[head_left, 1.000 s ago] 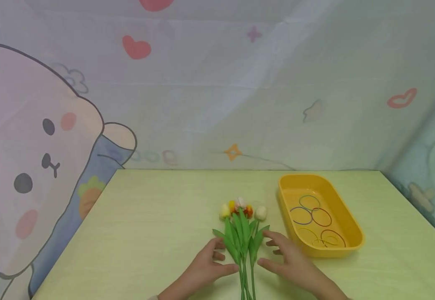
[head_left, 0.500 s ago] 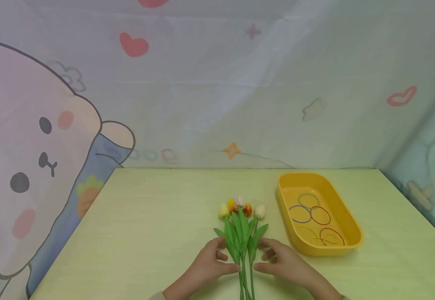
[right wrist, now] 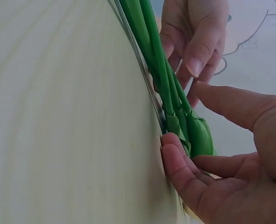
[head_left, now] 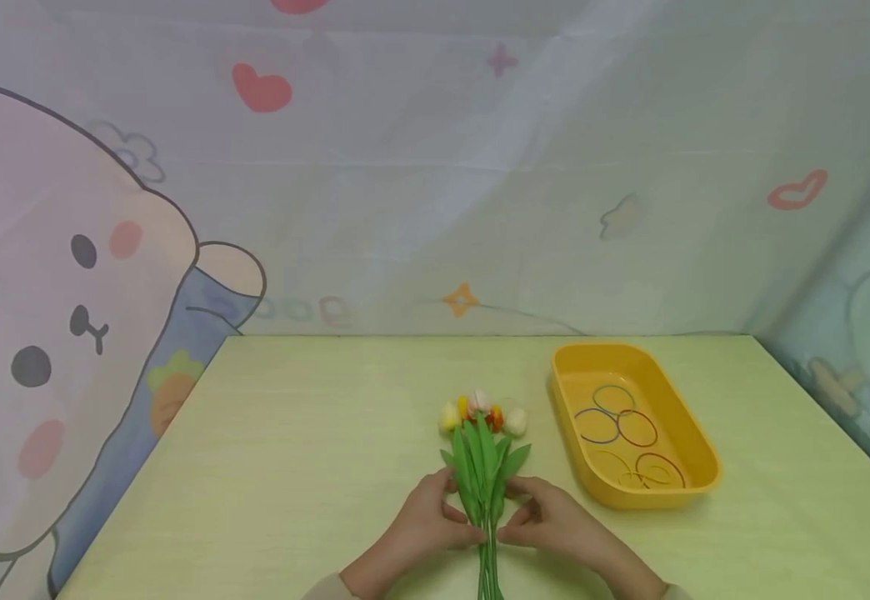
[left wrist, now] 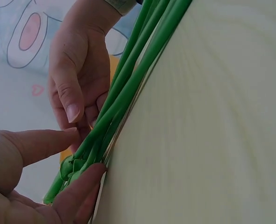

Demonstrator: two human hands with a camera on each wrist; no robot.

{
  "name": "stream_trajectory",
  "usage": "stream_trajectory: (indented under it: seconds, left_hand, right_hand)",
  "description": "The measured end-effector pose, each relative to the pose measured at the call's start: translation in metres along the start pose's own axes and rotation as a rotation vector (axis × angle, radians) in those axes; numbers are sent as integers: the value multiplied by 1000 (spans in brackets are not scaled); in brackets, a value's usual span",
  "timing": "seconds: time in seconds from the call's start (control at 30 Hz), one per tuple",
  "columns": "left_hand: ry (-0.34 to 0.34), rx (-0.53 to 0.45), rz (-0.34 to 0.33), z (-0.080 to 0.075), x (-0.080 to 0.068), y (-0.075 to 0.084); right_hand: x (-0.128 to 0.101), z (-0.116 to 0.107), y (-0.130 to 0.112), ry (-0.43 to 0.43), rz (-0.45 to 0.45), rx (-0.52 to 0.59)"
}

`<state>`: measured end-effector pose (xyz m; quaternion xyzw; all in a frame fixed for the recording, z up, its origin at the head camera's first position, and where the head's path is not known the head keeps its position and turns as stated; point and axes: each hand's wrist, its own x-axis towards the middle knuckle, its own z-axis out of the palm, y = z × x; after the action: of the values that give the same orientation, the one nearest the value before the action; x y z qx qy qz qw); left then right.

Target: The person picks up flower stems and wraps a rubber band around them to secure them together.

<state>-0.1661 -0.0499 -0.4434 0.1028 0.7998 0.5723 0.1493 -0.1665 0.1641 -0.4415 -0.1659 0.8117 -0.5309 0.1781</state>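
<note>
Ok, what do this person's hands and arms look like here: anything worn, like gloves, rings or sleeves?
Both hands are bare: no gloves, rings or watch show on the left hand or the right hand. The fingernails are short and unpainted in the wrist views. A light beige sleeve cuff shows at the left wrist, and a sliver of similar pale cuff at the right wrist along the frame's bottom edge. No cables or markings are visible.

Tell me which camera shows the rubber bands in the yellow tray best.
The head view: the rubber bands lie in plain sight, loose loops on the floor of the yellow tray. The left wrist view shows only a sliver of yellow behind the other hand, no bands. The right wrist view shows neither.
</note>
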Motion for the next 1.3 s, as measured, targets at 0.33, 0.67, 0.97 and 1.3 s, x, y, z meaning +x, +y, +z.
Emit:
stream_trajectory:
  seconds: [0.33,0.67,0.97,1.3]
  left_hand:
    - [-10,-36,11,6,6,-3]
    - [-11,-122,3,10,5,-3]
    - [22,-247,34,12,2,-4]
    - [66,-275,67,12,3,-8]
  right_hand:
    - [5,8,-1,38,-7,57]
    - [8,14,2,98,20,130]
    - [10,18,1,151,28,181]
    - [9,19,-3,175,-7,273]
